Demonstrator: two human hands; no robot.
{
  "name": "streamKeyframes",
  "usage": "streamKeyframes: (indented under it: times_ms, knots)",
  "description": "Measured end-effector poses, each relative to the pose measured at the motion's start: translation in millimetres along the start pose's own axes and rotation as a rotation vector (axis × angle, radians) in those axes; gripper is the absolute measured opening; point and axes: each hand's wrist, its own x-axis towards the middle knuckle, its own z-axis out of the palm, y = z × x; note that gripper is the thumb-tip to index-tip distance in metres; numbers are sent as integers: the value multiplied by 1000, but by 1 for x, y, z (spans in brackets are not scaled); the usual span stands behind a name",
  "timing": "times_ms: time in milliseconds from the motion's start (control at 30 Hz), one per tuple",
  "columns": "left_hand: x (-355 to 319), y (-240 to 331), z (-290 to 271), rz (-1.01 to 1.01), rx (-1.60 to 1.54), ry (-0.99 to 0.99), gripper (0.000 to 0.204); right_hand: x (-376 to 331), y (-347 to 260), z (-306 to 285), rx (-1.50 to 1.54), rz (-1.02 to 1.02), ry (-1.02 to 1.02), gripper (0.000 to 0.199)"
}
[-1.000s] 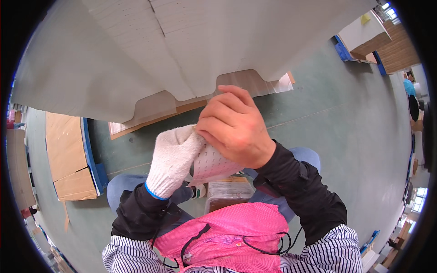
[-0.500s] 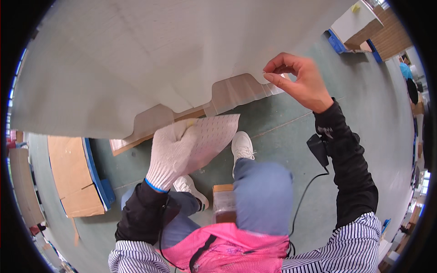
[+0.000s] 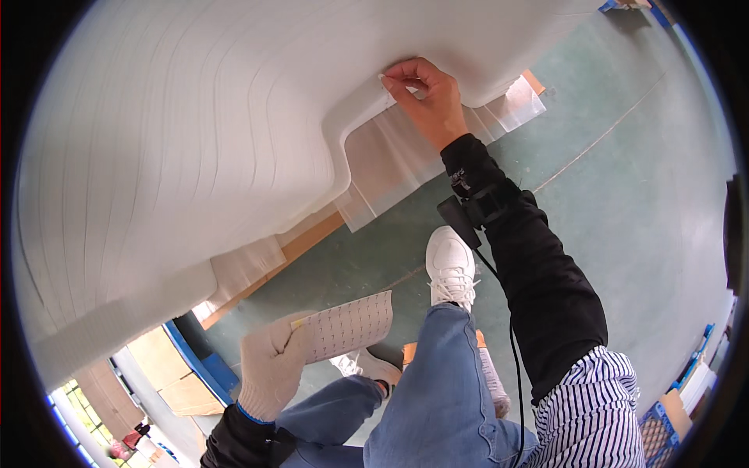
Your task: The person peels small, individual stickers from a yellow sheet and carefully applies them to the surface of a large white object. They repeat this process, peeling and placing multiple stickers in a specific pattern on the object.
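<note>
My left hand, in a white knit glove, is closed on a label sheet, a pale sheet printed with rows of small dark marks. It hangs low at the left, over my legs. My bare right hand is raised, thumb and forefinger pinched together at the lower edge of a tall stack of thin white sheets. A tiny pale bit shows at the fingertips, too small to name. The stack's layered edges curve in and out around a notch beside this hand.
Clear plastic film and brown cardboard lie under the stack. A cardboard piece with a blue frame stands at the left. A black device with a cable sits on my right forearm. A blue crate is at the lower right.
My right hand has moved left and up to the stack's edge, still pinched. The left hand with the label sheet has dropped lower. The view has shifted closer to the stack.
</note>
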Motion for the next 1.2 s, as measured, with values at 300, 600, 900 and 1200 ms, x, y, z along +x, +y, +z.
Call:
streamKeyframes:
  times_ms: [300,600,900,1200]
  knots:
    - [22,4,3,-20,-32,30,26,4,6,10,116,-10,64,11]
    - [26,7,11,-49,-7,-4,26,6,6,10,92,-33,74,10]
    - [31,9,14,-44,17,-4,26,4,6,13,108,0,95,10]
    - [39,14,15,23,45,-12,26,6,-6,10,107,129,95,10]
